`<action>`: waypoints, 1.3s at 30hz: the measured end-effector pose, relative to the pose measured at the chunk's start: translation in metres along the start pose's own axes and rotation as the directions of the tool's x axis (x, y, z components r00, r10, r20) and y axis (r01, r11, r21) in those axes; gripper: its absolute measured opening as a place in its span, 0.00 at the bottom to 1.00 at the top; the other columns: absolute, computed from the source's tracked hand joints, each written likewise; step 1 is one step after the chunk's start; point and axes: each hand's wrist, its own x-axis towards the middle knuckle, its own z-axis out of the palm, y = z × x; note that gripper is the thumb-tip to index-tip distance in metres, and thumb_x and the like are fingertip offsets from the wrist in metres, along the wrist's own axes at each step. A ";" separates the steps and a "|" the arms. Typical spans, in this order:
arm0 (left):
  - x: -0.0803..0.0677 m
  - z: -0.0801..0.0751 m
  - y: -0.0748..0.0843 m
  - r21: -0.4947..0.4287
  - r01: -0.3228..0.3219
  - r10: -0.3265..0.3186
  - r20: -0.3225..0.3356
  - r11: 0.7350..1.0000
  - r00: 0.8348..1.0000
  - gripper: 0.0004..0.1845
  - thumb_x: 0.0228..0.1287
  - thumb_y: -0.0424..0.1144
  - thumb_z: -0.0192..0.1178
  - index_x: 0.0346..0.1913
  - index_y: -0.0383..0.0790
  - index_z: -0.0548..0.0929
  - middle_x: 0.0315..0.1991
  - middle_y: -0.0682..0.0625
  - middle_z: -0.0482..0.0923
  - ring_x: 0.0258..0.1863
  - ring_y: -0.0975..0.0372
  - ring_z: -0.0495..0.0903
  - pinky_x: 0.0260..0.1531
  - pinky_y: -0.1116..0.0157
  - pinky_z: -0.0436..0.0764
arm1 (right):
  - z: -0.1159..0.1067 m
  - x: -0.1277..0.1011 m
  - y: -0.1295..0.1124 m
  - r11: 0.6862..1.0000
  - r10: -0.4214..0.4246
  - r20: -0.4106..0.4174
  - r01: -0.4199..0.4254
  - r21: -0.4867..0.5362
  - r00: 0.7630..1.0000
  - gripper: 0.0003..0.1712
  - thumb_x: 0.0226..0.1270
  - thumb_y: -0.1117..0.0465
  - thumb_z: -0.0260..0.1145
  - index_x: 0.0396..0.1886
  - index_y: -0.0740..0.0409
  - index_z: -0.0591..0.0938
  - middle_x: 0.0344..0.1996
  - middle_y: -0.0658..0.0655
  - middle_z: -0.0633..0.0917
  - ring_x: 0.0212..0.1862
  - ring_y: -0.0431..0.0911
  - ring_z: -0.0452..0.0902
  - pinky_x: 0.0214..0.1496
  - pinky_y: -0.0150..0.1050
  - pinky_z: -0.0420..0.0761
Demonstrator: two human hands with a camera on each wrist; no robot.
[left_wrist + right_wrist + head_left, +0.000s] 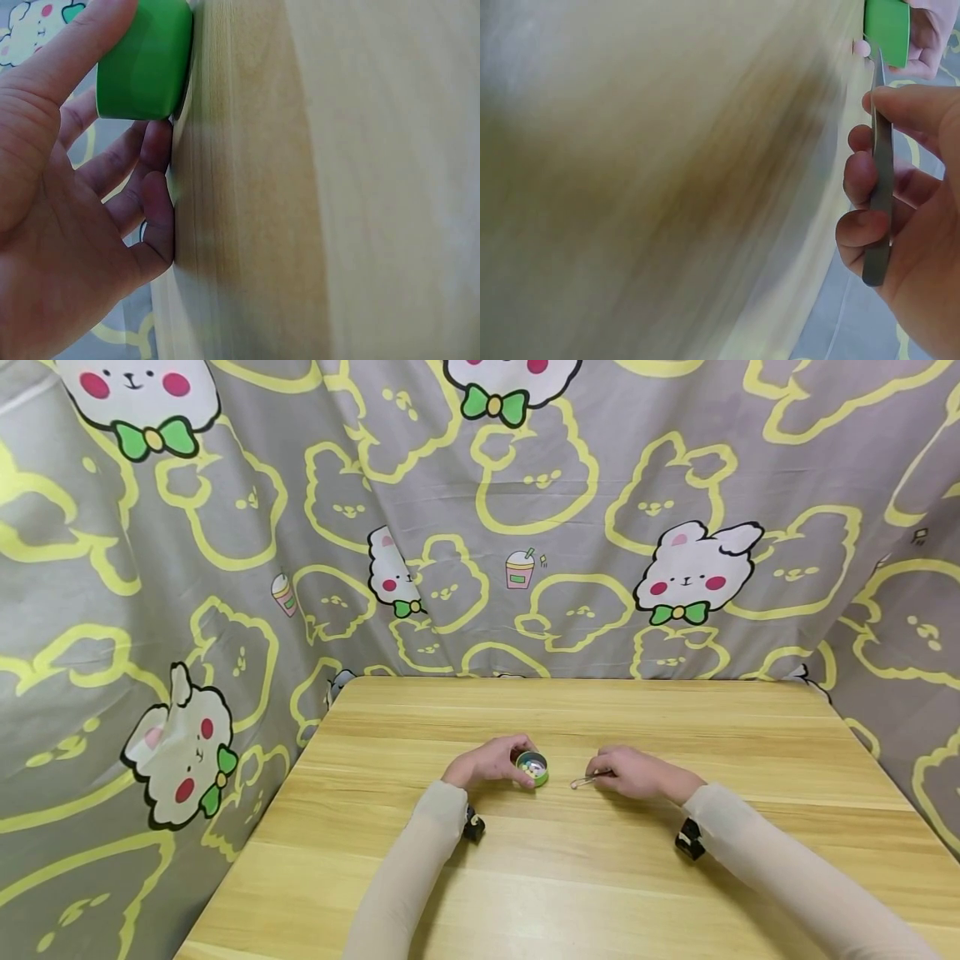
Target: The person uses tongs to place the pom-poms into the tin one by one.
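In the head view my left hand (495, 762) grips a small round green container (543, 780) by its side, thumb in front. The container's open top shows several small pale and coloured beads (532, 770) inside. In the left wrist view its green wall (142, 71) stands against the tabletop, with the fingers behind it. My right hand (636, 773) pinches metal tweezers (883, 165) between thumb and fingers, pointing them left towards the container. A small pale pink bead (862, 49) is at the tweezers' tips, a short way to the right of the container.
Both hands are over a light wooden table (562, 893). A grey curtain (450, 485) with yellow outlines and white cartoon faces hangs behind it and along both sides. Dark devices (689, 839) are strapped at both wrists, beside the pale sleeves.
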 end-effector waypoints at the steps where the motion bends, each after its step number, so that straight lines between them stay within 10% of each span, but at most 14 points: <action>1: 0.000 0.000 0.000 0.003 0.000 0.000 0.000 1.000 1.000 0.23 0.48 0.39 0.74 0.48 0.47 0.76 0.42 0.54 0.78 0.43 0.62 0.75 0.47 0.66 0.71 | 0.000 0.000 0.000 1.000 0.008 0.007 -0.008 0.001 1.000 0.06 0.64 0.63 0.64 0.39 0.51 0.83 0.32 0.44 0.77 0.33 0.38 0.72 0.36 0.38 0.73; 39: 0.000 -0.001 0.002 0.002 -0.006 0.006 0.009 1.000 1.000 0.23 0.48 0.38 0.74 0.48 0.45 0.77 0.42 0.51 0.79 0.43 0.62 0.76 0.46 0.66 0.72 | -0.003 -0.001 0.012 0.998 0.006 -0.035 -0.004 0.056 0.999 0.07 0.66 0.64 0.62 0.42 0.53 0.84 0.35 0.46 0.79 0.37 0.39 0.74 0.39 0.40 0.76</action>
